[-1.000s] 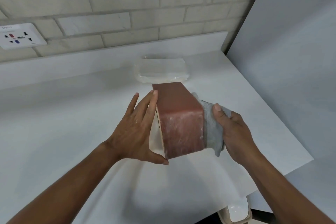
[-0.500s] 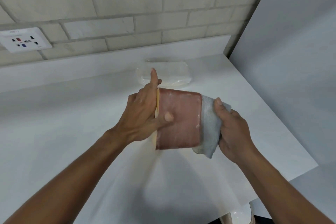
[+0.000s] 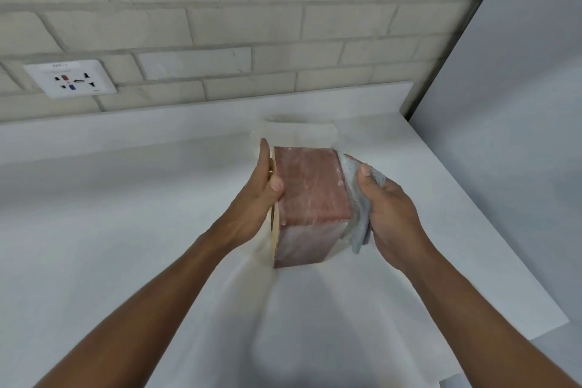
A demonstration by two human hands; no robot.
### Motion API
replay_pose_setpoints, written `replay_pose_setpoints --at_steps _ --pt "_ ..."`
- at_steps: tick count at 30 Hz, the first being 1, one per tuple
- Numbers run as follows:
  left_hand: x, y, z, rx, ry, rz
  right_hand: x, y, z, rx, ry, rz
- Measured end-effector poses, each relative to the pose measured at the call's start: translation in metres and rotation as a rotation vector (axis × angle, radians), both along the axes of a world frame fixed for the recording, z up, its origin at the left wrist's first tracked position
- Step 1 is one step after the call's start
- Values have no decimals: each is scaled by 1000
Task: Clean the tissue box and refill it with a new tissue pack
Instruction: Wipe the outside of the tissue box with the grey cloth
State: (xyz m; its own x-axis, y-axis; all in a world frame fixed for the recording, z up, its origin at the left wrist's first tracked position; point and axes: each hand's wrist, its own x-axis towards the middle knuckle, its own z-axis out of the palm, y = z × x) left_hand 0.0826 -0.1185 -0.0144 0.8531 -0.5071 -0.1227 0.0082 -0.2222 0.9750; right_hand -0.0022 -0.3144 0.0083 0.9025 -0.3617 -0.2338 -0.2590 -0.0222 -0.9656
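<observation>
1. The reddish-brown tissue box (image 3: 311,195) is held between both hands over the white counter (image 3: 110,230), near its right end; whether its lower end touches the surface cannot be told.
2. The box is gripped by the left hand (image 3: 255,201): the thumb is bent onto the upper face and the fingers are laid straight along the pale left side.
3. A grey cloth (image 3: 357,217) is clutched in the right hand (image 3: 390,214) and pressed against the right side of the box.
4. A clear-wrapped tissue pack (image 3: 299,134) is seen lying on the counter just behind the box.
5. A white wall socket (image 3: 71,79) is set in the brick wall (image 3: 220,25) at the left, and the right is bounded by a grey panel (image 3: 519,104).
</observation>
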Motion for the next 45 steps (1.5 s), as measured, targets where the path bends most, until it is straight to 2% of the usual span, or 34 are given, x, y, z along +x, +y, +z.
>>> replay_pose_setpoints --at_steps 1,5,7,10,15,19,23,31,36,40,45 --pt "0 4 -2 -9 20 -16 0 -3 1 -1 2 -12" --pt "-10 22 -9 41 -180 -205 10 -21 12 40 -44 -126" --pt "-11 24 -10 75 -248 -218 23 -29 22 -40 -32 -112" --pt "-10 22 -8 83 -315 -202 40 -33 35 -256 10 56" --pt "-6 21 -9 87 -315 -160 59 -22 50 -488 83 382" --pt "-2 19 -15 181 -390 -128 74 -11 57 -638 140 495" --pt "-2 17 -18 229 -436 -137 88 10 61 -790 112 533" --pt "-3 15 -21 277 -462 -110 84 28 53 -843 -52 616" --pt "-4 15 -20 267 -471 -98 63 17 49 -1001 -177 682" --pt "-3 16 -19 271 -492 -97 67 16 49 -1069 -94 647" --pt "-4 15 -15 296 -493 -78 61 19 43 -1127 -97 751"
